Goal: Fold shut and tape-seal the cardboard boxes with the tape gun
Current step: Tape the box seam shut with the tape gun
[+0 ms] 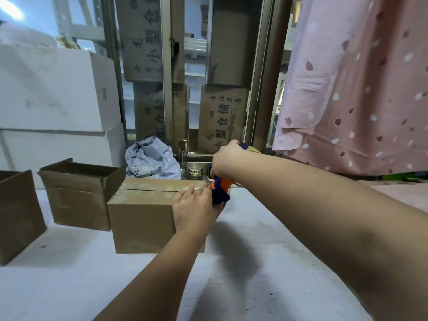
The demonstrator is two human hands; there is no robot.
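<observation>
Head view: my right hand (225,158) gripped the tape gun (220,192), left hand (193,210) flat on the box (141,218); slipping risked crooked tearing.

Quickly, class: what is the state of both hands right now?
Left hand: open, fingers pressing the closed box at its taped end.
Right hand: closed round the tape gun.

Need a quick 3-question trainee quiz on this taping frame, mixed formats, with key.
1. True or false: the front box under the left hand has its flaps shut.
2. Which holds the tape gun? A left hand, B right hand, C neither.
3. Fill in: the rear box to its left is ___.
Key: 1 true; 2 B; 3 open.
</observation>
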